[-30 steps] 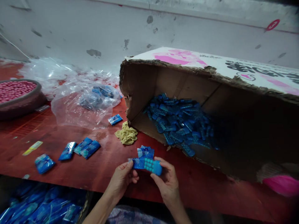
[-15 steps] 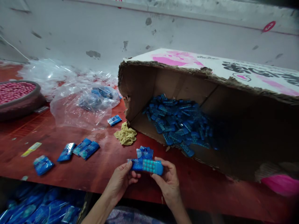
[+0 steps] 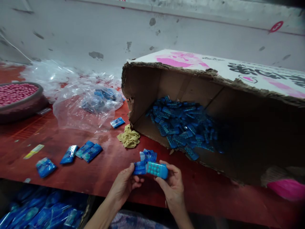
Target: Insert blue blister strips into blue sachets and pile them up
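My left hand point(image 3: 126, 182) pinches a blue printed sachet point(image 3: 139, 168) between thumb and fingers. A flat blue case with rows of turquoise candies under a clear face, the candy case point(image 3: 156, 170), is gripped at its right end by my right hand point(image 3: 172, 179). The case's left end meets the sachet's right edge; whether part of it is inside the sachet I cannot tell. Just beyond lie more blue sachets point(image 3: 148, 155), flat on the red table point(image 3: 114, 173). A crumpled yellow cloth point(image 3: 128, 137) rests farther back.
A torn cardboard box point(image 3: 140, 90) on its side holds a heap of blue candy cases point(image 3: 181, 122). Several blue packets point(image 3: 69, 154) lie at left, near a clear plastic bag point(image 3: 71, 111) and a basin point(image 3: 26, 108) of pink candies. More blue packets point(image 3: 43, 210) sit below the table edge.
The candy case has shifted slightly right and tilted relative to the sachet in my left hand. Both hands stay in nearly the same place.
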Motion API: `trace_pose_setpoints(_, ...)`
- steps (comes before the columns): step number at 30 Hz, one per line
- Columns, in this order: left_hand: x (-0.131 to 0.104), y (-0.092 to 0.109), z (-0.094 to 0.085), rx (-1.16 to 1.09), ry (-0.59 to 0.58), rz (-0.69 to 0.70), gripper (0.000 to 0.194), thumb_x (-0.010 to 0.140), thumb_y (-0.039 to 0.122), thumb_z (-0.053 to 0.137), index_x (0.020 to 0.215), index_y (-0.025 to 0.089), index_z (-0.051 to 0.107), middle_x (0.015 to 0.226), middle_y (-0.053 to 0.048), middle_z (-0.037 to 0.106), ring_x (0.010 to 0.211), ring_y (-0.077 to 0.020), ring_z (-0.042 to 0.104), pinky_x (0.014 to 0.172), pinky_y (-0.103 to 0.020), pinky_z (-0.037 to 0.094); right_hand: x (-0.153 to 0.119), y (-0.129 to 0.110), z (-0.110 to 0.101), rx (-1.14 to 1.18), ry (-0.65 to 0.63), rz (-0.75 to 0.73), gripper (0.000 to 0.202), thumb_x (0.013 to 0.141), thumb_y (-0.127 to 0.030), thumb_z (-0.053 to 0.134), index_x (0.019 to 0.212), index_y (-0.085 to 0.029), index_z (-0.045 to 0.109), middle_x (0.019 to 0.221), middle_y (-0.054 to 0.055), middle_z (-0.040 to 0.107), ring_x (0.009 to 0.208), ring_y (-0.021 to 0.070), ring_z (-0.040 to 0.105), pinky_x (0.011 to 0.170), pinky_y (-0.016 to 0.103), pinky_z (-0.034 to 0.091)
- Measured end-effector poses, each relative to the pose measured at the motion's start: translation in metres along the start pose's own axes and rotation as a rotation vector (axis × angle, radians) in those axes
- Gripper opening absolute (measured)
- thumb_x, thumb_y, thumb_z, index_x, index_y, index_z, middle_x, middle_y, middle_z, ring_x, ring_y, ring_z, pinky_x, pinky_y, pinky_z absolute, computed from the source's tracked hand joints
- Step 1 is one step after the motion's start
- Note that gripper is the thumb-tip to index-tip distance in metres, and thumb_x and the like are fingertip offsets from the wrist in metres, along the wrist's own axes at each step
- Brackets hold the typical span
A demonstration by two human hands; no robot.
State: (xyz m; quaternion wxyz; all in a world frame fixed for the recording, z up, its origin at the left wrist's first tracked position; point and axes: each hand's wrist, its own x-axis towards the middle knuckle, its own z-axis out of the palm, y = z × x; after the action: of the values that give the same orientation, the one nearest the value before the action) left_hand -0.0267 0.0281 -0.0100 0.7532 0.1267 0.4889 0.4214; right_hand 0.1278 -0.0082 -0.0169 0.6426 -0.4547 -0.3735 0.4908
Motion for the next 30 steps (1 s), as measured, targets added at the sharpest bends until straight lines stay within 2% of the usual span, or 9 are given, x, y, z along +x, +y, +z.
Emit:
trace_pose_setpoints(4,0.0,-0.002,0.001,0.0,-0.013,-0.023,0.025,0.068,0.036,0.064,0.065,0.012,0.057,0.042,-0.002,0.057,0.051,-0.0175,0.063,0.044,-0.022,0.048,-0.001,0.001,0.002,0.016,0.026,-0.035,0.036,0.072,-0.013,0.063,0.1,-0.027,0.045,0.118,0.004,0.054,0.102,0.017,0.056,0.083,0.032,0.048)
trace_pose_setpoints(12,0.0,-0.004,-0.001,-0.058,-0.011,-0.033,0.022,0.07,0.034,0.063,0.066,0.013,0.056,0.046,-0.001,0.059,0.055,-0.0178,0.064,0.048,-0.023,0.051,-0.007,0.007,0.002,-0.092,0.056,-0.092,0.034,0.075,-0.016,0.061,0.104,-0.024,0.045,0.121,0.01,0.052,0.107,0.0204,0.053,0.087,0.039,0.047)
trace_pose_setpoints(23,-0.002,-0.001,0.005,-0.106,0.002,-0.052,0.02,0.073,0.029,0.06,0.064,0.011,0.056,0.046,-0.002,0.058,0.053,-0.0164,0.064,0.047,-0.022,0.052,-0.009,0.02,-0.003,-0.274,-0.048,-0.294,0.035,0.077,-0.008,0.056,0.105,-0.028,0.047,0.125,0.007,0.05,0.112,0.022,0.05,0.089,0.043,0.044)
trace_pose_setpoints(30,-0.004,-0.001,0.006,-0.15,0.003,-0.018,0.019,0.074,0.027,0.06,0.063,0.012,0.055,0.046,-0.002,0.059,0.054,-0.0165,0.064,0.05,-0.023,0.053,-0.014,0.023,-0.001,-0.239,-0.011,-0.243,0.038,0.076,-0.008,0.058,0.106,-0.028,0.045,0.124,0.007,0.049,0.113,0.0216,0.049,0.089,0.042,0.044)
